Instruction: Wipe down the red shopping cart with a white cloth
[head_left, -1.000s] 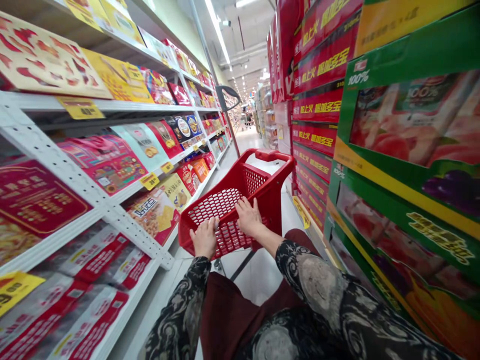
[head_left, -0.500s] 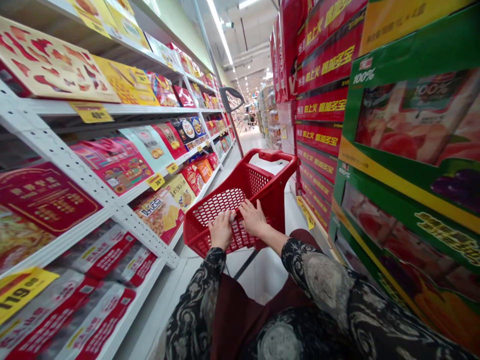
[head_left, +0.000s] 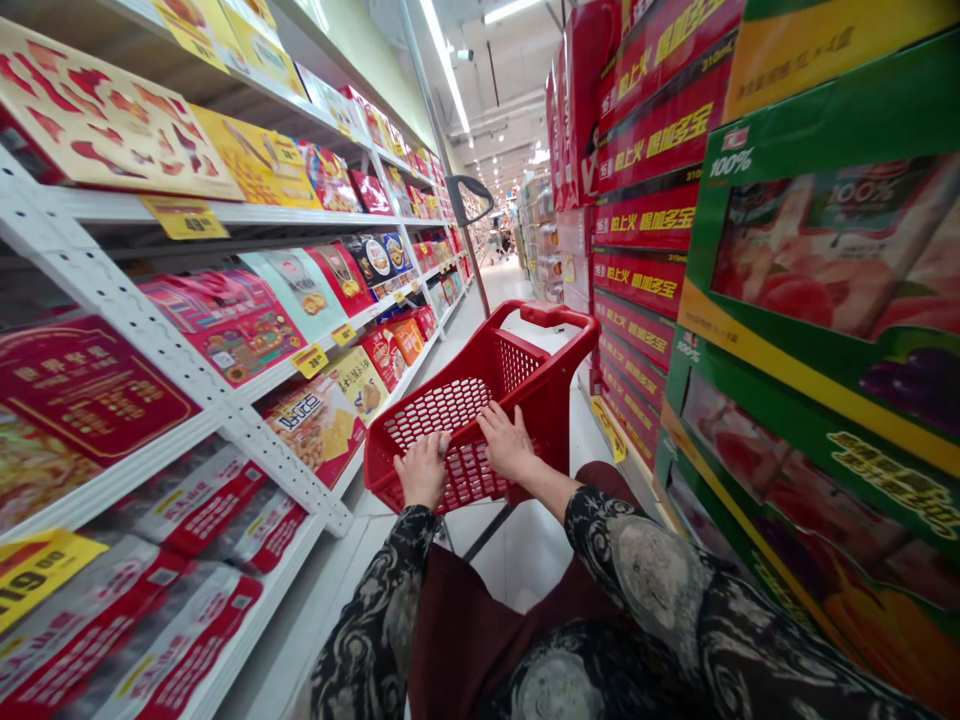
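Note:
A red plastic shopping cart [head_left: 551, 400] with perforated basket walls stands tilted in view ahead of me. My left hand [head_left: 424, 470] is on the cart's near rim, its fingers bent over the edge; a small greyish spot shows by its fingertips, too small to identify. To its right, my right hand [head_left: 506, 440] holds the same rim, fingers over the edge and thumb raised. The two hands are a short gap apart. Between them, the basket's near wall shows its holes. No goods are visible inside the cart.
White shelving [head_left: 277, 470] with boxed snacks and yellow price tags lines the left. Stacked red drink cartons [head_left: 645, 225] and green juice boxes [head_left: 825, 350] stand close on the right. A dark loop on a pole [head_left: 471, 200] rises beyond the cart, before the far aisle.
My left hand has slid left along the cart rim, widening the gap to my right hand. My right hand stays at nearly the same place on the rim.

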